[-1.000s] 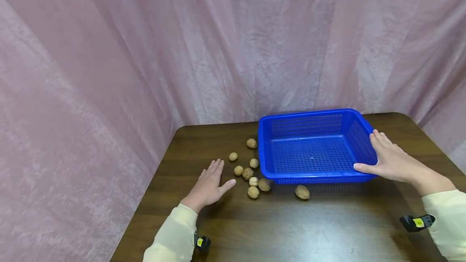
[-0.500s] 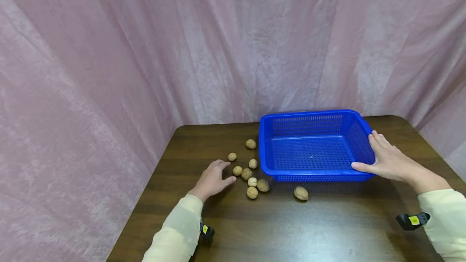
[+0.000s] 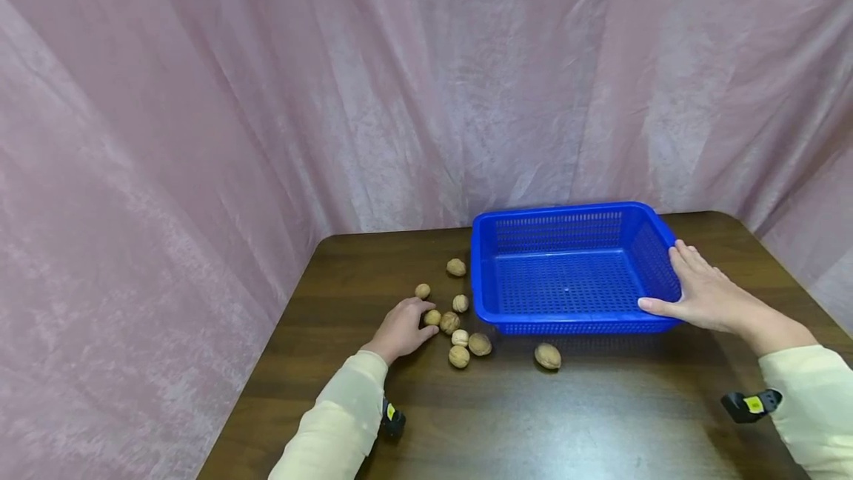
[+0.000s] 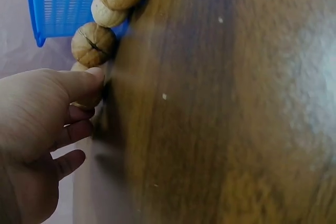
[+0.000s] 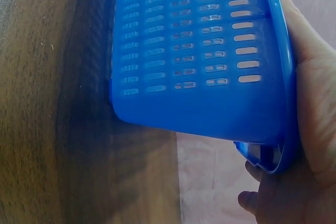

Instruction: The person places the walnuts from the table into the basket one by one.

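My left hand (image 3: 400, 328) is at a small round walnut (image 3: 432, 318), thumb on the near side and fingers on the far side. In the left wrist view, the thumb and fingers (image 4: 79, 129) pinch this walnut (image 4: 86, 101), which the thumb partly covers. A darker walnut (image 3: 449, 323) lies right beside it. The blue plastic basket (image 3: 566, 319) holds nothing. My right hand (image 3: 709, 298) rests on its near right corner, fingers straight along the right rim and thumb on the front rim. The right wrist view shows the hand (image 5: 317, 114) against the rim (image 5: 287, 77).
Several other walnuts lie left of the basket, among them one at the back (image 3: 456, 267). A single large walnut (image 3: 548, 356) sits in front of the basket. The brown wooden table (image 3: 533, 421) ends at a pink curtain (image 3: 426, 95).
My left hand has moved right to the small walnut, its spread fingers bending around it. The right hand stays on the basket corner; the basket and walnuts keep their places.
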{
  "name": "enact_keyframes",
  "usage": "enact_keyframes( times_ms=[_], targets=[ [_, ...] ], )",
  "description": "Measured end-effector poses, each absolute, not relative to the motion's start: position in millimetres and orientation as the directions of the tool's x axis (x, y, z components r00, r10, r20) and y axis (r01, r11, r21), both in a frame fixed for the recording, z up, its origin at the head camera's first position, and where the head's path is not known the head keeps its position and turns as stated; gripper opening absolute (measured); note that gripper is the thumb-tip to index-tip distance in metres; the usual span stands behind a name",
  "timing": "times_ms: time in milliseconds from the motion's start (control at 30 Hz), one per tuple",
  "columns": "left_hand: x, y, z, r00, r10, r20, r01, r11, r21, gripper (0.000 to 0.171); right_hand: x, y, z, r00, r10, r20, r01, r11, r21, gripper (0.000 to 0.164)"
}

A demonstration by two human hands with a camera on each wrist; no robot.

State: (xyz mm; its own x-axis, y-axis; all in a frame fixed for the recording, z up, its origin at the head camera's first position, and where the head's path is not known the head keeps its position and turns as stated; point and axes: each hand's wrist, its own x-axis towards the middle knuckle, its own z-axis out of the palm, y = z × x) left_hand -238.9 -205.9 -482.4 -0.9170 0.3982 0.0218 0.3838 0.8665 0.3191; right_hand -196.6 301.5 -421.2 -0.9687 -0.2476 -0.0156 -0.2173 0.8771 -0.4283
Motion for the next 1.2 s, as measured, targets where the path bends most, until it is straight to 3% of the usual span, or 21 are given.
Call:
enact_keyframes(
  times_ms=[267, 600, 867, 1200],
  targets=[
    [-238, -209, -473, -0.926, 0.359, 0.114, 0.375, 0.854, 0.361, 0.044, -196, 301, -420, -0.969, -0.245, -0.018, -0.216, 0.883, -0.418, 0.118],
    [-246, -157, -390, -0.842, 0.449, 0.299, 0.539, 0.727, 0.425, 0.042, -196, 301, -419, -0.967, -0.253, -0.021, -0.222, 0.881, -0.417, 0.116],
    [-280, -81, -348, -0.797, 0.558, 0.231, 0.601, 0.698, 0.389, 0.041, -198, 306, -419, -0.969, -0.248, -0.015, -0.219, 0.881, -0.419, 0.115],
    [-318, -17, -371, -0.838, 0.544, 0.049, 0.497, 0.722, 0.48, 0.021, -194, 302, -420, -0.968, -0.251, -0.009, -0.225, 0.881, -0.415, 0.114]
  ],
)
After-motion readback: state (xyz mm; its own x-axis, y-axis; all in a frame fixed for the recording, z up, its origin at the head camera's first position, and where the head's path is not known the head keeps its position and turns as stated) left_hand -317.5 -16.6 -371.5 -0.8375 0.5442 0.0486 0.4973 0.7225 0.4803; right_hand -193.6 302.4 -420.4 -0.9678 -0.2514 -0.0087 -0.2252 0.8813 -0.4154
